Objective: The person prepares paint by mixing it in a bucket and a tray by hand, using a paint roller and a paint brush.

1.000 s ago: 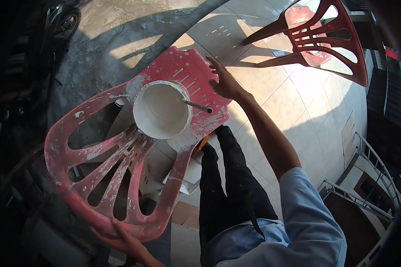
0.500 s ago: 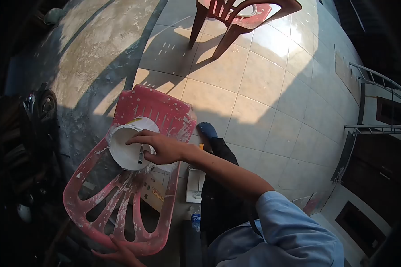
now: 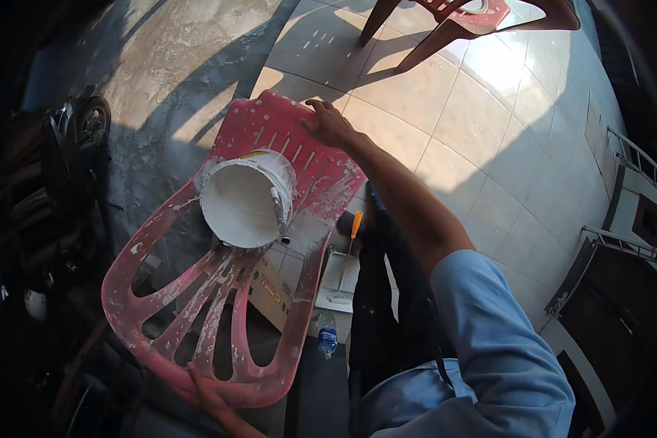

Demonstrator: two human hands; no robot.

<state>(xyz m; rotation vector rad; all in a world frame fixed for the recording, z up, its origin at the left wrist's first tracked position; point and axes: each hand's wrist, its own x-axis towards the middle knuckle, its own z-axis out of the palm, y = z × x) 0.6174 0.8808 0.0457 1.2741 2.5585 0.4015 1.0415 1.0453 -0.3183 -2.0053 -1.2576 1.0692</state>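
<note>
A red plastic chair (image 3: 226, 390), splashed with white paint, stands before me. On its seat is a white bucket (image 3: 244, 201) of white paint, with a metal-tipped tool handle (image 3: 279, 215) leaning at its inner right side. My right hand (image 3: 330, 124) is at the seat's upper right edge, fingers bent over it. Whether it grips the edge firmly is hard to make out. At the bottom, my left hand (image 3: 203, 394) holds the top rail of the chair's backrest, with its thumb over the rail.
Right of the chair are a paint tray (image 3: 336, 283), an orange-handled roller (image 3: 356, 223) and a water bottle (image 3: 327, 336). A cardboard box (image 3: 271, 292) lies beneath. Another red chair (image 3: 445, 36) stands ahead on the tiles; a motorcycle (image 3: 87, 124) is at left.
My right hand has left the bucket and moved forward to the seat's edge. The tool now leans in the bucket without my hand. The view has shifted, and my left hand stays at the backrest.
</note>
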